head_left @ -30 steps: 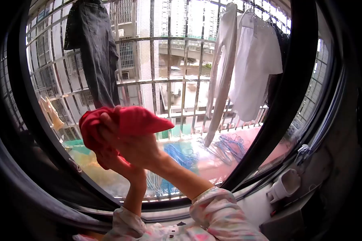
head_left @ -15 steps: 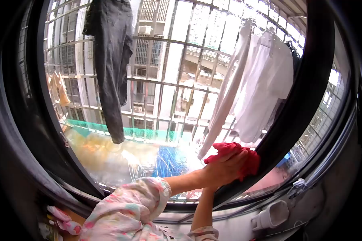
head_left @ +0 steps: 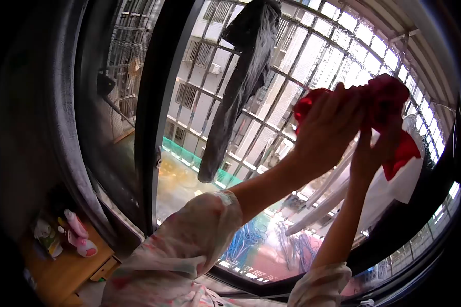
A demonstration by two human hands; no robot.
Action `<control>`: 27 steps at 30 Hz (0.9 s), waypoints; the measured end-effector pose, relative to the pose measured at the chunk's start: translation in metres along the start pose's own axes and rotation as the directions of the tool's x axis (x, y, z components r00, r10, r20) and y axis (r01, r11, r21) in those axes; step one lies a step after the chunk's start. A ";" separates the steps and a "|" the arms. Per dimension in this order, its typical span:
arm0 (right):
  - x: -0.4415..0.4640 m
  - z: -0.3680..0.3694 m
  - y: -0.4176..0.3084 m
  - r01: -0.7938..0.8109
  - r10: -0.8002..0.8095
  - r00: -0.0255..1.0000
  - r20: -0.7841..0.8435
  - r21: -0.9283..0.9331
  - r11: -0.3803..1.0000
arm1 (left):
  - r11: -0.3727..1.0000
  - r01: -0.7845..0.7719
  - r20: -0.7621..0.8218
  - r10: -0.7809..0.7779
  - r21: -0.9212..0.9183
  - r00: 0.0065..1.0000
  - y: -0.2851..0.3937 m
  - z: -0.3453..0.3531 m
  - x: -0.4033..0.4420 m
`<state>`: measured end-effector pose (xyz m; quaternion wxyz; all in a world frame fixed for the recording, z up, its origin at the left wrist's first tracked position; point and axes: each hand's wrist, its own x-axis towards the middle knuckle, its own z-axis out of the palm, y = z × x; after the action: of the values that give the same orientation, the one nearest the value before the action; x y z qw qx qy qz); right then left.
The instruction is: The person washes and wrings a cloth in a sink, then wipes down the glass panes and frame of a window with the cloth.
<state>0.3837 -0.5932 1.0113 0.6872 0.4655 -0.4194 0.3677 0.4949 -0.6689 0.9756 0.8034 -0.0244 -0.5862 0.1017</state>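
A crumpled red cloth (head_left: 386, 100) is spread against the upper part of the window pane (head_left: 287, 115). My left hand (head_left: 330, 128) presses on its left side, fingers stretched upward over the fabric. Beside it, my right hand (head_left: 374, 151) grips the cloth's lower part, and a loose corner hangs down past the fingers. Folds of cloth partly cover the right fingers. Beyond the glass, dark trousers (head_left: 238, 92) hang to the left, and a pale garment (head_left: 389, 197) hangs behind my right hand.
The black window frame (head_left: 166, 97) stands at left, with metal bars outside. A wooden cabinet (head_left: 56, 271) at lower left holds pink bottles (head_left: 77, 225) and a packet (head_left: 47, 236). Tangled blue strings (head_left: 246, 240) lie beyond the glass below.
Both hands have moved the red cloth from the window's lower right up to its upper part. My view has shifted, bringing the wooden cabinet further in at lower left.
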 end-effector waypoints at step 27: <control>-0.032 -0.006 0.028 0.026 -0.043 0.979 0.201 0.086 0.996 | 0.984 0.104 0.019 -0.108 0.141 0.994 -0.009 -0.028 -0.037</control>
<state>0.3479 -0.5827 0.9896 0.6271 0.5359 -0.4635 0.3236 0.5120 -0.6828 0.9340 0.7995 0.0647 -0.5887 0.1000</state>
